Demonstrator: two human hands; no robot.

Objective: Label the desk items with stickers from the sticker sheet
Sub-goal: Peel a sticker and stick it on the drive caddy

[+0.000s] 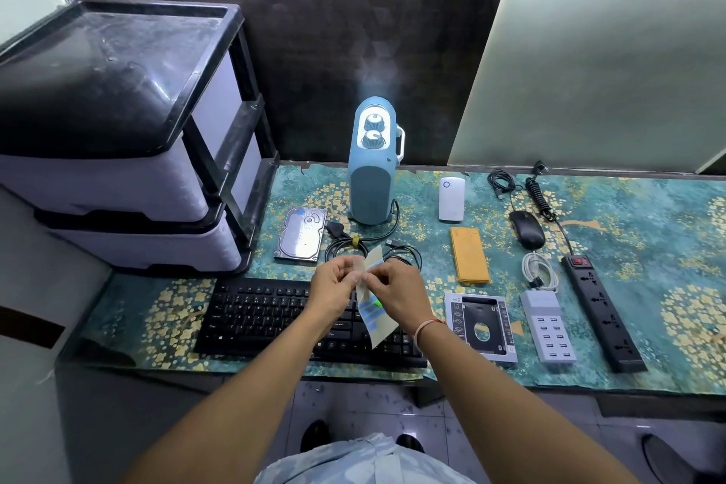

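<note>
Sticker sheet (375, 316), pale backing with blue labels, held upright over black keyboard (259, 316); left hand (334, 281) and right hand (396, 287) together pinching its upper edge, probably to peel one.

A single head-worn wide-angle view is given, directed forward and steeply down from close above onto the teal, gold-flowered desk mat (648, 232); edges are bowed by the lens.
</note>
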